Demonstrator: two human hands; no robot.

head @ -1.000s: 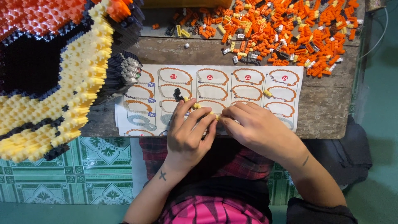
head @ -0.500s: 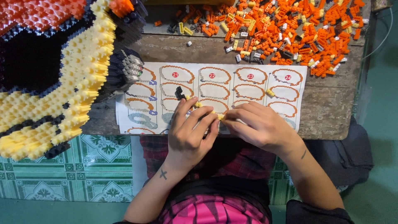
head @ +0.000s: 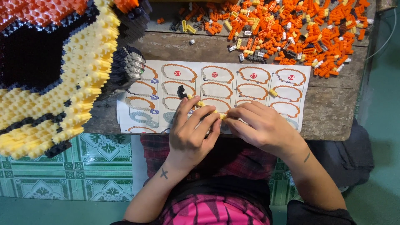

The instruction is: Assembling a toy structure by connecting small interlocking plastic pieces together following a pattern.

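The person holds a thin chain of small bricks (head: 204,106) between both hands, low over the near edge of the wooden desk (head: 333,108). The chain is a short curved strip, mostly pale yellow, and it ends at its far left in a small black piece that lies on the instruction sheet (head: 225,83). The strip is narrow, only one brick wide as far as I can see, and most of it is covered by the fingers.

The left hand (head: 191,133) lies on the strip with its fingers stretched forward and close together, pressing on the yellow bricks. The right hand (head: 262,125) meets it from the right side; its fingers are pinched narrow on the right end of the strip, where a yellow piece shows between the two hands. The fingertips of both hands touch each other there.

The sheet under the hands is white, with rows of orange oval drawings. At the far edge of the desk lies a loose pile of bricks (head: 300,29), mostly orange with some yellow, black and white ones. On the left stands a large brick model (head: 54,75) in yellow, black and orange-red, which covers the left corner of the sheet.
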